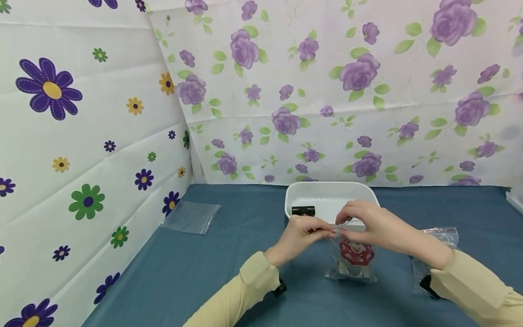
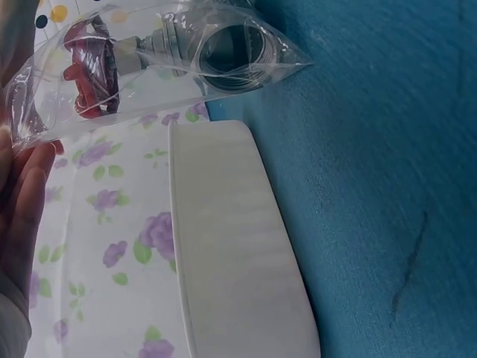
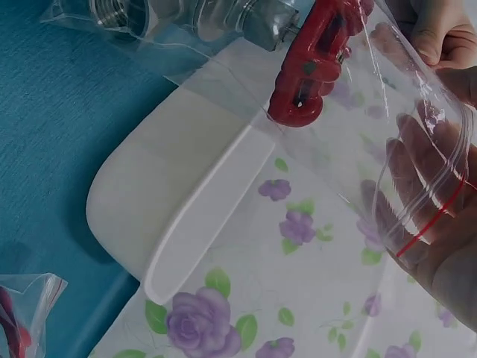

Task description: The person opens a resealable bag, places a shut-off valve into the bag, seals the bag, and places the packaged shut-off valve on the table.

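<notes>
A gate valve with a red handwheel (image 1: 357,252) and a grey metal body stands upright inside a clear zip bag (image 3: 339,175), above the blue cloth. My left hand (image 1: 300,236) pinches the left end of the bag's top edge between thumb and fingers. At the right end of that edge is my right hand (image 1: 377,227), its thumb in front and its fingers curved over the top. The right wrist view shows the fingers through the plastic, near the bag's red zip line. In the left wrist view, the valve's threaded opening (image 2: 235,56) faces sideways within the bag.
Behind the hands sits a white tray (image 1: 331,185) holding a black cylindrical part (image 1: 303,210). A flat clear bag (image 1: 191,217) lies to the left. Under my right forearm lies another clear bag (image 1: 444,236); red shows inside it in the right wrist view. Flowered cloth walls (image 1: 253,150) border the table.
</notes>
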The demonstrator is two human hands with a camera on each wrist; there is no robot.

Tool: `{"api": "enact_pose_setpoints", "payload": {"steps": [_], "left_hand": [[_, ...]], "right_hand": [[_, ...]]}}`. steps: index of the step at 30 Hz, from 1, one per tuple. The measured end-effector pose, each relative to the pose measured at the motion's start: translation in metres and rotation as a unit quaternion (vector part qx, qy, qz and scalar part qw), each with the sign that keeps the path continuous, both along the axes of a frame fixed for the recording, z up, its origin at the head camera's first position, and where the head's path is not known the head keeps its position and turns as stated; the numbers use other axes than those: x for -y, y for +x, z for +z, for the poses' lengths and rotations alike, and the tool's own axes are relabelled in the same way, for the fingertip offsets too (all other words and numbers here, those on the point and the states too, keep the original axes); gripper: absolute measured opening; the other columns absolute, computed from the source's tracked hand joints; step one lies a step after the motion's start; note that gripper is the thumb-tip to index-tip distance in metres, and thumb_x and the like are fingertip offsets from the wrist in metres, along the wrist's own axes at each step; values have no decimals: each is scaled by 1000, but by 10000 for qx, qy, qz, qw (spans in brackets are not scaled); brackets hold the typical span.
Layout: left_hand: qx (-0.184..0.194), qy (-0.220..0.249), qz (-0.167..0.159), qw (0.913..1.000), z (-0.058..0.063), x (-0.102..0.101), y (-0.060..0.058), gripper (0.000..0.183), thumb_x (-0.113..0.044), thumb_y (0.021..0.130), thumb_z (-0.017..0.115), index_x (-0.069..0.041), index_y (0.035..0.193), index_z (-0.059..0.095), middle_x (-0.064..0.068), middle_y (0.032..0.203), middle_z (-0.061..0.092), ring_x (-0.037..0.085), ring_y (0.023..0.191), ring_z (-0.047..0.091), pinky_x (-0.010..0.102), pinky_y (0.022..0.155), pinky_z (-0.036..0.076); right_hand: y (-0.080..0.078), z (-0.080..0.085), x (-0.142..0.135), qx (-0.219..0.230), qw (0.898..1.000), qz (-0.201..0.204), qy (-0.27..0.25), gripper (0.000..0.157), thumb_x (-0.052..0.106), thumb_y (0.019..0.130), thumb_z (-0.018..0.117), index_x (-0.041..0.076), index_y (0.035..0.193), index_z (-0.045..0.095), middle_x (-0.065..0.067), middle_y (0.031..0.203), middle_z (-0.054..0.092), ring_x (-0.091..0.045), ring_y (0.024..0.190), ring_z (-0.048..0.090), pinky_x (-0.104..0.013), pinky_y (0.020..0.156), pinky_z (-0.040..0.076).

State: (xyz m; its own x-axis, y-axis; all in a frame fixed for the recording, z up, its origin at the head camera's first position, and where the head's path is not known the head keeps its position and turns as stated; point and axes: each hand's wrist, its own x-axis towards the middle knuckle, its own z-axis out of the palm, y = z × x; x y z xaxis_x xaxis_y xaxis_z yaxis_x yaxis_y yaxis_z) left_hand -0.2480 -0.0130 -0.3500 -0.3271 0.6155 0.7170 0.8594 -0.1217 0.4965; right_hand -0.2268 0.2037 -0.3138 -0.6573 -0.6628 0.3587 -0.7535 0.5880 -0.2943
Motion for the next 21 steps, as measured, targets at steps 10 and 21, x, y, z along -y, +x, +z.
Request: {"api": "enact_pose_setpoints", "payload": {"steps": [10, 21], "left_hand": [[49, -169, 165, 9997, 3, 2, 4, 14, 15, 78, 61, 12, 91, 65, 17, 82, 65, 16, 71, 64, 21, 63, 50], [78, -227, 280, 9993, -19, -1, -14, 14, 9, 80, 61, 8, 93, 67, 11, 84, 66, 5, 73, 62, 18, 64, 49]], "right_hand": [[-4, -1, 4, -158, 9991, 374, -131, 18, 7, 79, 70, 23, 85, 64, 17, 82, 52, 0, 67, 48, -22, 55, 44], [-5, -5, 6, -442, 9960, 658, -421, 21, 2, 75, 73, 20, 84, 65, 14, 81, 55, 0, 66, 49, -20, 53, 44]]}}
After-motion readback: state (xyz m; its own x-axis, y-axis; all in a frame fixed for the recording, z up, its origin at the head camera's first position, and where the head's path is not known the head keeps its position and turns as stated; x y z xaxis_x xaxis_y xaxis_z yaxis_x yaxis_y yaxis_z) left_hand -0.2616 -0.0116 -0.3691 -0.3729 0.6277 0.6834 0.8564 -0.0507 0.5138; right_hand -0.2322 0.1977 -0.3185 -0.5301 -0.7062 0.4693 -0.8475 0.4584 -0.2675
